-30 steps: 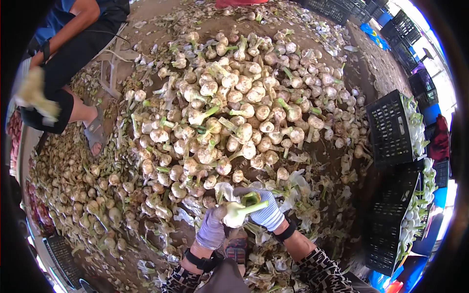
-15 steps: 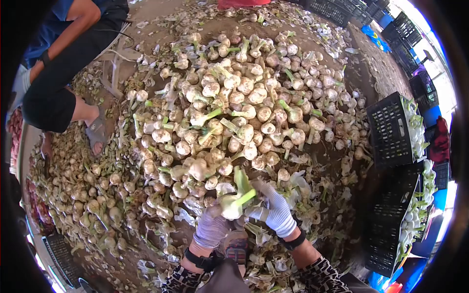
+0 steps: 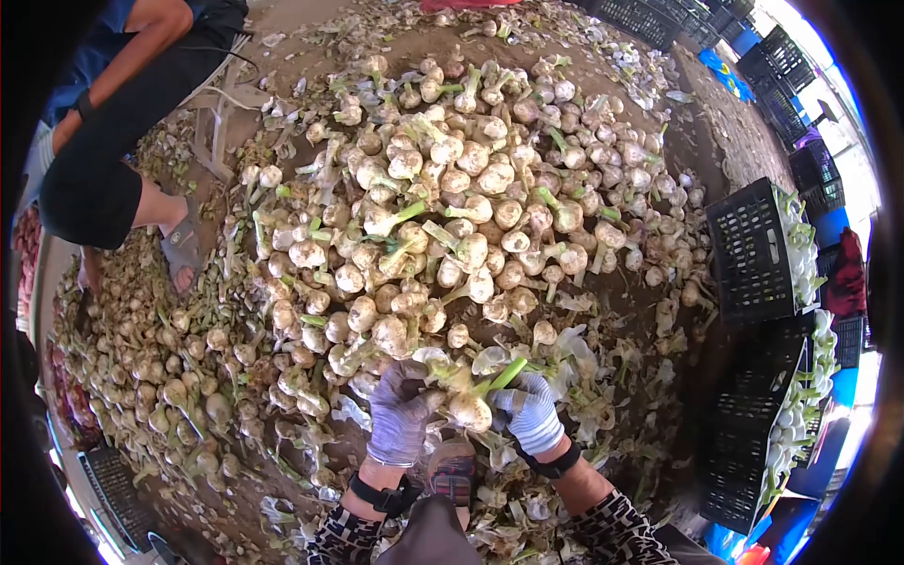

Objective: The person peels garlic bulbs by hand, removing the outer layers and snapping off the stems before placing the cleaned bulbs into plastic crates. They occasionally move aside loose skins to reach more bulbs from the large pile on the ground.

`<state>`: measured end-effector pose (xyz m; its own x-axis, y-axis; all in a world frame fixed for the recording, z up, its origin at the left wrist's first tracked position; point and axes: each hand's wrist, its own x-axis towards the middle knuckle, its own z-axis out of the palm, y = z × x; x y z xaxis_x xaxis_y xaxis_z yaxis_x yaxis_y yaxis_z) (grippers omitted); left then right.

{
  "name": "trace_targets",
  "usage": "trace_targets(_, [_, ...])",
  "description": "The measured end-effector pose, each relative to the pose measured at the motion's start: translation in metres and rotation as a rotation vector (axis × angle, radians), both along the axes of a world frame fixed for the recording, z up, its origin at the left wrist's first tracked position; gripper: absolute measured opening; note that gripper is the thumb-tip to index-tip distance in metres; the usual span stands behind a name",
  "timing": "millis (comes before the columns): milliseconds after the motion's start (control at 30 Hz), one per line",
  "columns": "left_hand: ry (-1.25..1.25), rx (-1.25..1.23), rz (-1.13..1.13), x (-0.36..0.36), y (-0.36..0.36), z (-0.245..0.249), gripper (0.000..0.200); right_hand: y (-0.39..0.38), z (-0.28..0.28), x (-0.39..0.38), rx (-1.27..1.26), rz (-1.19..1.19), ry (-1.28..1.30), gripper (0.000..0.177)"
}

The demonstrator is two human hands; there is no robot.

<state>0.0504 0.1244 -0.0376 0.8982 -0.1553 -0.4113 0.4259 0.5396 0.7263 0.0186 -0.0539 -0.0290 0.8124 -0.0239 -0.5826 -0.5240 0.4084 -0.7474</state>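
Note:
Both my hands wear striped, dirty knit gloves and meet low in the middle of the view, around a garlic bulb (image 3: 469, 411) with a green cut stem pointing up and right. My left hand (image 3: 403, 416) is closed at the bulb's left side, its fingers pinching near pale outer leaves. On the other side my right hand (image 3: 533, 412) has thumb and fingers closed beside the base of the stem. Just beyond lies a big heap of garlic bulbs (image 3: 471, 179), soil-stained, many with short green stems. Loose husks (image 3: 574, 363) litter the ground right of my hands.
Black plastic crates (image 3: 750, 250) stand along the right, some with trimmed garlic inside. At upper left another person (image 3: 99, 179) sits by the heap, a sandalled foot (image 3: 184, 250) near the bulbs. My own shoe (image 3: 452, 471) is below my hands.
Both hands have shifted slightly, the left up and to the left. The bulb between them sits lower and further right, with a browner side showing. The green stem now points more steeply upward.

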Motion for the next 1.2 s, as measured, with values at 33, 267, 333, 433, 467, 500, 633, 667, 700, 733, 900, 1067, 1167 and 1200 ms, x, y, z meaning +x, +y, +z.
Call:
trace_targets(33, [-0.063, 0.139, -0.019, 0.002, 0.0, 0.011, 0.035, -0.002, -0.006, -0.002, 0.0, -0.007, 0.031, 0.025])
trace_targets(267, [-0.384, 0.274, -0.3, 0.002, 0.007, 0.052, 0.031, -0.003, -0.03, 0.0, -0.232, -0.022, -0.213, 0.017])
trace_targets(333, [-0.584, 0.328, -0.662, -0.011, -0.006, 0.052, 0.026, -0.009, -0.019, 0.004, -0.058, -0.031, -0.007, 0.018])
trace_targets(433, [-0.916, 0.842, -0.818, -0.03, -0.001, 0.001, 0.028, -0.016, -0.038, 0.007, 0.221, -0.355, 0.052, 0.013])
trace_targets(467, [-0.917, 0.835, -0.817, -0.034, 0.005, -0.016, 0.028, -0.027, -0.063, 0.002, 0.456, -0.448, 0.111, 0.01])
trace_targets(500, [-0.845, 1.022, -0.978, -0.035, 0.016, -0.033, 0.027, -0.026, -0.044, 0.008, 0.27, -0.409, 0.243, 0.01])
trace_targets(633, [-0.677, 1.523, -1.126, -0.021, 0.055, -0.04, 0.027, -0.029, -0.016, 0.015, 0.312, -0.413, 0.286, 0.021])
trace_targets(667, [-0.676, 1.526, -1.126, -0.019, 0.053, -0.032, 0.027, -0.032, -0.023, 0.011, 0.316, -0.411, 0.285, 0.021])
trace_targets(700, [-0.767, 1.597, -0.925, -0.021, 0.051, -0.019, 0.028, -0.037, -0.036, 0.004, 0.374, -0.346, 0.257, 0.021])
trace_targets(733, [-0.854, 1.658, -0.717, -0.019, 0.045, -0.004, 0.029, -0.038, -0.044, 0.001, 0.433, -0.279, 0.228, 0.021])
trace_targets(900, [-0.822, 1.531, -0.412, -0.01, -0.008, 0.021, 0.018, -0.002, -0.007, 0.009, 0.476, -0.34, 0.31, 0.032])
trace_targets(1067, [-0.847, 1.398, -0.308, 0.012, 0.016, 0.003, 0.01, -0.011, -0.018, 0.001, 0.684, -0.306, 0.258, 0.031])
trace_targets(1167, [-0.06, 0.852, -0.172, 0.012, 0.049, -0.007, 0.028, -0.01, -0.007, 0.001, 0.635, -0.301, 0.214, 0.027])
trace_targets(1200, [-0.059, 0.863, -0.163, -0.001, 0.053, -0.03, 0.028, -0.012, -0.019, -0.004, 0.645, -0.291, 0.215, 0.027])
